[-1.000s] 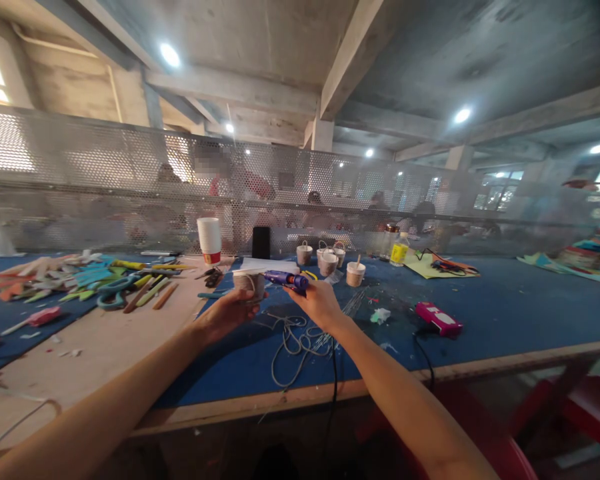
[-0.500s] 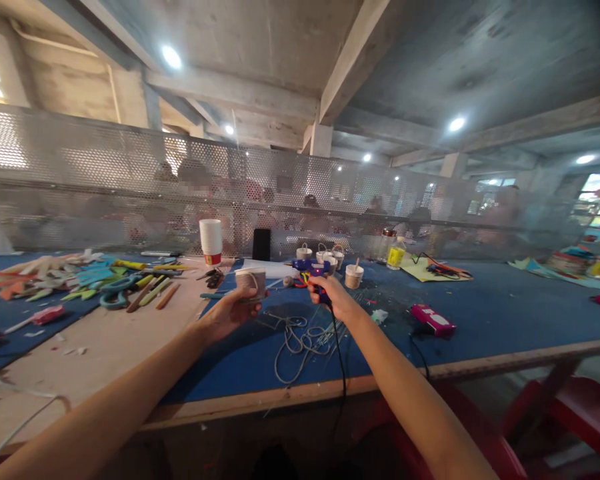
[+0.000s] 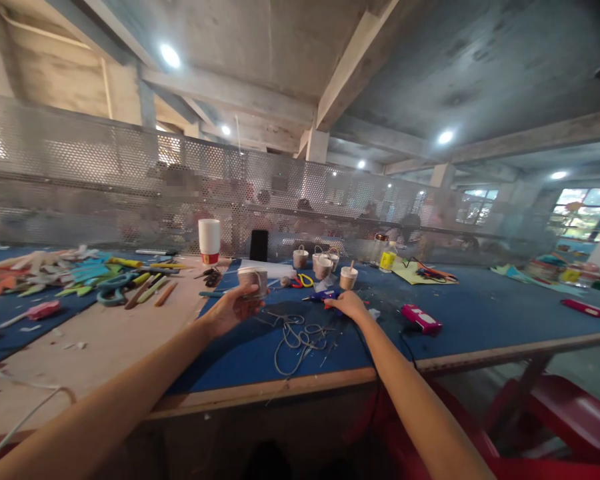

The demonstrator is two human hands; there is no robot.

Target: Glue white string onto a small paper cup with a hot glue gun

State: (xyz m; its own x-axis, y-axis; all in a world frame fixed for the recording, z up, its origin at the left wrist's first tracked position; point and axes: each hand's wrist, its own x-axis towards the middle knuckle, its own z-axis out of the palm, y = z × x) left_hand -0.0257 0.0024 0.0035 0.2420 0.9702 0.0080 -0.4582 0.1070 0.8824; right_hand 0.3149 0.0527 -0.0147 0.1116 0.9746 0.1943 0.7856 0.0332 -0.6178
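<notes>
My left hand (image 3: pixel 230 310) holds a small twine-wrapped cup (image 3: pixel 253 280) up above the blue table top (image 3: pixel 480 313). My right hand (image 3: pixel 349 305) is low on the table, resting on a blue glue gun (image 3: pixel 323 294) that lies on the surface; its black cord (image 3: pixel 405 347) runs off over the table's front edge. A loose tangle of grey twine (image 3: pixel 293 340) lies between my two hands.
Several small wrapped cups (image 3: pixel 323 265) stand behind the gun, with yellow-handled scissors (image 3: pixel 304 281), a phone (image 3: pixel 259 245) and a stack of white cups (image 3: pixel 209 241). Coloured sticks and scissors (image 3: pixel 107 290) lie at left. A pink box (image 3: pixel 421 318) sits right. A mesh screen (image 3: pixel 80 180) backs the table.
My right hand has lowered the glue gun from near the cup, swung it rightward and brought it down onto the table. My left hand keeps the cup raised.
</notes>
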